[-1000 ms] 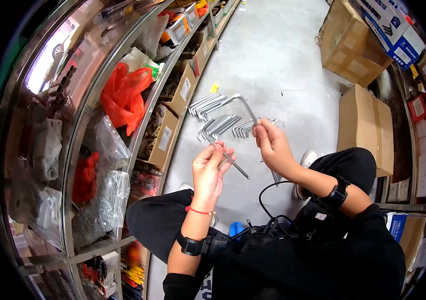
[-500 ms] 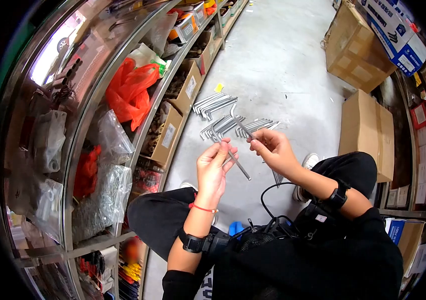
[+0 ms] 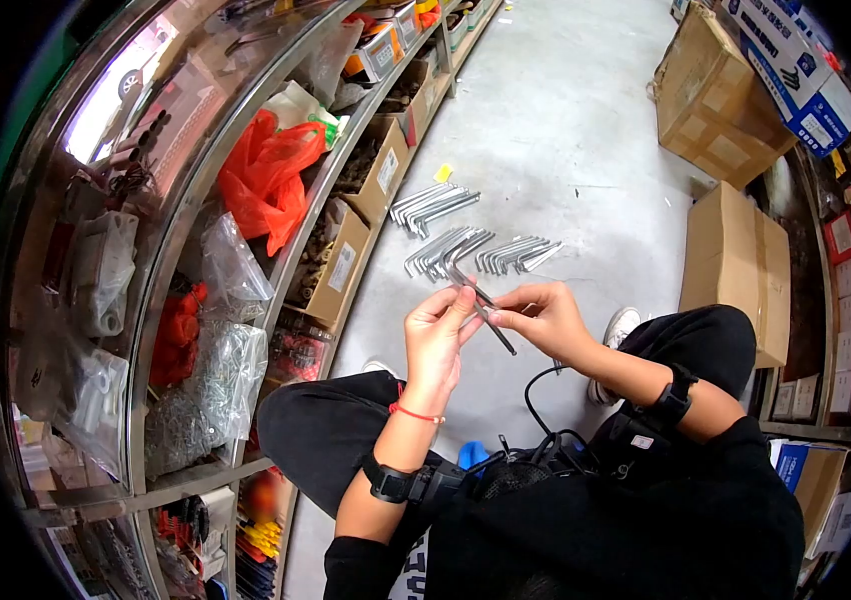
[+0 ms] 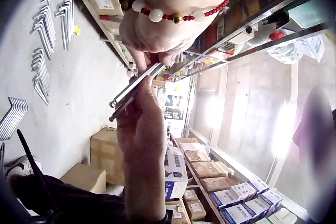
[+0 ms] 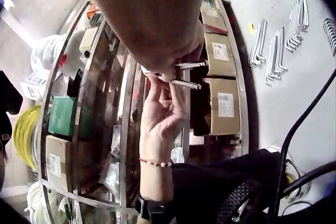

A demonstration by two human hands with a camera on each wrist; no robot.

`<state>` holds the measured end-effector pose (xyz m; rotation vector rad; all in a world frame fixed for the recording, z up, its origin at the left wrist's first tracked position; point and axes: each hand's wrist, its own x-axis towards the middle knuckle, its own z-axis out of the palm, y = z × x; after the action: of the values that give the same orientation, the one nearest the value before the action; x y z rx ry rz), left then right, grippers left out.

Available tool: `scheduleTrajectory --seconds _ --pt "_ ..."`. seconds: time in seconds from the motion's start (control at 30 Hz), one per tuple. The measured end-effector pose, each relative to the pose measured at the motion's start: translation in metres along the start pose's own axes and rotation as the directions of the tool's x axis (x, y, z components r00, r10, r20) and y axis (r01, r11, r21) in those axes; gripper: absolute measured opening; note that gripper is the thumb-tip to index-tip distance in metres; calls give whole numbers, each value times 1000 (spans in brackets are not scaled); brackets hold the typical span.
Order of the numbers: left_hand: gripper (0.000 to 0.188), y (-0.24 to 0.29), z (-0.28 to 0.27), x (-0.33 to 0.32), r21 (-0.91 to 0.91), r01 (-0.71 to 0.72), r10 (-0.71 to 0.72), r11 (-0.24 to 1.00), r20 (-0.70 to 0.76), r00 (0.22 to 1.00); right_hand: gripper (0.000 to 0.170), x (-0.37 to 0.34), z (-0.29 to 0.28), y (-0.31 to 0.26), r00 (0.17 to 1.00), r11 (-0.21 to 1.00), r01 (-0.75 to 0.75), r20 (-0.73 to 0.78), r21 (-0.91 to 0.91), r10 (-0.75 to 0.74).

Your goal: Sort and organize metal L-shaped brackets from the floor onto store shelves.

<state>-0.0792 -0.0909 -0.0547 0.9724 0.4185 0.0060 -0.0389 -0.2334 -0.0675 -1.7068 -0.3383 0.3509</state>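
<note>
Two L-shaped hex keys (image 3: 499, 335) lie side by side between the two hands in the head view. The left hand (image 3: 436, 340) pinches them between thumb and fingers near their bends. At their long arms, the right hand (image 3: 551, 325) has its thumb and fingertips on them. In the left wrist view the keys' ball-shaped ends (image 4: 113, 103) point down to the left, close together. In the right wrist view the two ends (image 5: 195, 86) stand a little apart. Beyond the hands, groups of similar hex keys (image 3: 436, 207) lie on the grey floor.
Shelving with open cardboard boxes (image 3: 334, 270) and a red plastic bag (image 3: 268, 180) runs along the left. Large cardboard boxes (image 3: 736, 265) stand at the right. A black cable (image 3: 529, 400) loops by the person's lap, and a yellow scrap (image 3: 443, 173) lies on the floor.
The right hand has come down and inward to the left hand, bringing its hex key from a raised, separate position to lie alongside the other one. The left hand keeps its pinch.
</note>
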Motion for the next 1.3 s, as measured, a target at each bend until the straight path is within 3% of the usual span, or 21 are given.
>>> scheduleTrajectory --seconds 0.07,0.5,0.97,1.2,1.3 --pt "14 0 2 0 -17 -4 4 1000 5 1000 18 0 -2 -11 999 998 -51 16 -33 51" --pt "21 -5 3 1 34 -48 48 998 -7 999 24 -2 -2 -13 998 992 43 41 -116 -38" --pt "18 -2 2 -1 46 59 -58 997 -20 998 19 -7 1 -8 996 993 72 61 -91 -66" --pt "15 -1 2 0 128 71 -72 989 4 997 22 -4 -3 -7 993 982 75 99 -174 -59" --pt "10 -3 4 0 183 -45 43 982 14 999 23 -1 -5 -6 990 984 61 134 -167 -39"
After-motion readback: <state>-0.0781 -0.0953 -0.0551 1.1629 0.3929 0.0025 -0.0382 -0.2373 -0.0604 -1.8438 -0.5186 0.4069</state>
